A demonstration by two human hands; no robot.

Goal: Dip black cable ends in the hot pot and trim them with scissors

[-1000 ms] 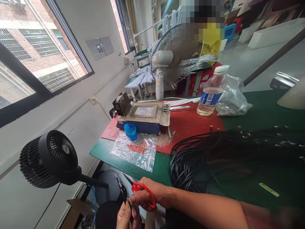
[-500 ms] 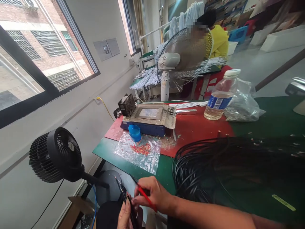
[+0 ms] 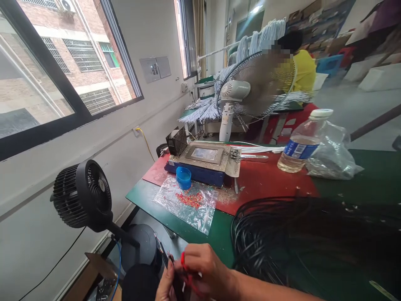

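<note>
My left hand (image 3: 167, 282) is closed round several black cables (image 3: 162, 251) with bare wire ends, at the bottom of the view. Close beside it on the right, my right hand (image 3: 203, 267) holds a red-handled tool (image 3: 184, 261) against the cable ends; the tool's tip is hidden by the fingers. To the right on the green table (image 3: 219, 225) lies a large bundle of black cables (image 3: 257, 230). Beyond my hands, small red pieces (image 3: 190, 200) are spread on a clear plastic bag (image 3: 200, 217), with a blue cup (image 3: 183, 178) at its far edge.
Behind the bag stands a blue device (image 3: 200, 169) with a metal top. A bottle (image 3: 299, 146) and another plastic bag (image 3: 335, 154) stand to its right. A black fan (image 3: 81, 196) is at the left, a larger fan (image 3: 234, 90) beyond the table, near a person in yellow (image 3: 302, 71).
The whole view has shifted, with the table things now lower and further right. In my right hand the red tool has turned, and that hand is closer round the cable ends.
</note>
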